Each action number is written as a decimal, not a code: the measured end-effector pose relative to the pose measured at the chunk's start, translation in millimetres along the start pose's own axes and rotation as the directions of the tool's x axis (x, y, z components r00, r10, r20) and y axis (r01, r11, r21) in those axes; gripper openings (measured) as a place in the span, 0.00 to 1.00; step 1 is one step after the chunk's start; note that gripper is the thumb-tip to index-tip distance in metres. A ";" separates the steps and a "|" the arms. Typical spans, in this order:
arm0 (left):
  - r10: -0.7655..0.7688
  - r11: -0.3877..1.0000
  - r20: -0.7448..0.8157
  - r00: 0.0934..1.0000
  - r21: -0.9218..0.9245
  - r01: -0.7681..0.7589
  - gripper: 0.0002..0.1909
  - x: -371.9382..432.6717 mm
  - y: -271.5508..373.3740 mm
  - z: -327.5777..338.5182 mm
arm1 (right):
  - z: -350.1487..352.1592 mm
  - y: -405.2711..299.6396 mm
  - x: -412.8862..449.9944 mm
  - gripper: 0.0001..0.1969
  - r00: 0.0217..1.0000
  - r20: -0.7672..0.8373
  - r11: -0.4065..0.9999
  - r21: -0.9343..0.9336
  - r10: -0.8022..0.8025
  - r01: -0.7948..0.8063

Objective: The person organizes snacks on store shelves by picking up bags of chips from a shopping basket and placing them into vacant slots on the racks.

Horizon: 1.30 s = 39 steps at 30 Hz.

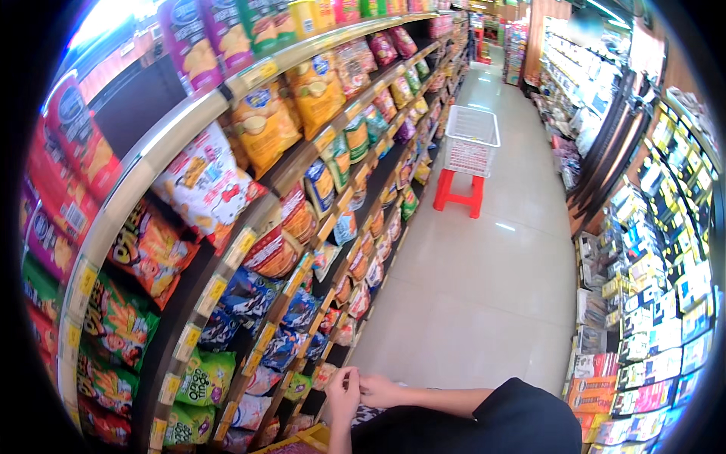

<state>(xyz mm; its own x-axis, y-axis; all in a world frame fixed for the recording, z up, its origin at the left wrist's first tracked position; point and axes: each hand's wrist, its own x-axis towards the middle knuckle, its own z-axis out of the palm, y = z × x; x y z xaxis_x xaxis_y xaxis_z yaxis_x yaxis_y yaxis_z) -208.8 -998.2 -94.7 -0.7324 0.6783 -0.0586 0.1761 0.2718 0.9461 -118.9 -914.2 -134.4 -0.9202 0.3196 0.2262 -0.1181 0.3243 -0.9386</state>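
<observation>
Near the bottom centre of the head view, my left hand [344, 386] is raised with its fingers bent, and my right hand [374, 388] meets it from the right. The fingertips come together; whether something small is between them cannot be told. Just left of the hands are the lower shelves with snack bags, among them a green bag of onion rings [206, 377] and blue bags [298, 309]. A yellow edge of a container [309, 438] shows below my left hand.
Shelves of snack bags and canisters [195, 45] run along the left of the aisle. Ahead on the tiled floor [471, 284], a white plastic basket [469, 150] stands on a red plastic stool [460, 196]. Racks of packaged goods [646, 340] line the right side.
</observation>
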 end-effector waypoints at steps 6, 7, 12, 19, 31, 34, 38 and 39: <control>0.054 0.953 0.511 0.858 -0.282 0.109 0.13 44.7 33.2 63.3 | -62.0 -1.7 -12.8 0.10 0.961 -0.274 0.990 -0.141 -0.031 -0.008; 0.062 0.951 0.529 0.846 -0.288 0.110 0.13 51.5 32.1 73.0 | -75.4 -2.7 -16.9 0.10 0.957 -0.290 0.988 -0.153 -0.025 -0.021; 0.170 0.728 0.888 0.428 -0.406 0.553 0.22 85.7 49.5 132.6 | -130.4 -20.7 -32.2 0.13 0.911 -0.162 0.886 0.347 0.379 -0.307; 0.334 0.523 0.864 0.377 -0.503 0.688 0.34 162.7 70.3 233.2 | -216.2 -24.3 7.7 0.14 0.862 -0.454 0.953 -0.080 0.226 -0.292; 0.263 0.369 0.896 0.358 -0.436 0.821 0.38 261.8 165.7 350.1 | -371.6 1.0 61.3 0.29 0.828 -0.550 0.849 -0.382 0.108 -0.365; 0.333 0.268 0.889 0.313 -0.408 0.873 0.37 272.6 173.6 371.6 | -392.6 7.5 66.5 0.33 0.824 -0.556 0.879 -0.332 0.109 -0.341; 0.219 0.379 0.908 0.357 -0.417 0.826 0.35 287.7 197.3 397.0 | -431.3 23.2 69.0 0.31 0.847 -0.522 0.893 -0.331 0.095 -0.304; 0.205 0.417 0.902 0.379 -0.431 0.801 0.35 292.9 205.2 404.5 | -442.6 26.1 70.0 0.29 0.852 -0.517 0.911 -0.308 0.082 -0.274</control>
<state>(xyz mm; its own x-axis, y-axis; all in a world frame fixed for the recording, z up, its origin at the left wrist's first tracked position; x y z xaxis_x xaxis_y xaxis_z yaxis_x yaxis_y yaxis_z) -121.1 -467.6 -46.6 0.3521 0.9287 -0.1160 -0.7962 0.3624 0.4845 -21.1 -489.3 -27.7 -0.6011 0.7588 0.2508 0.2591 0.4820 -0.8370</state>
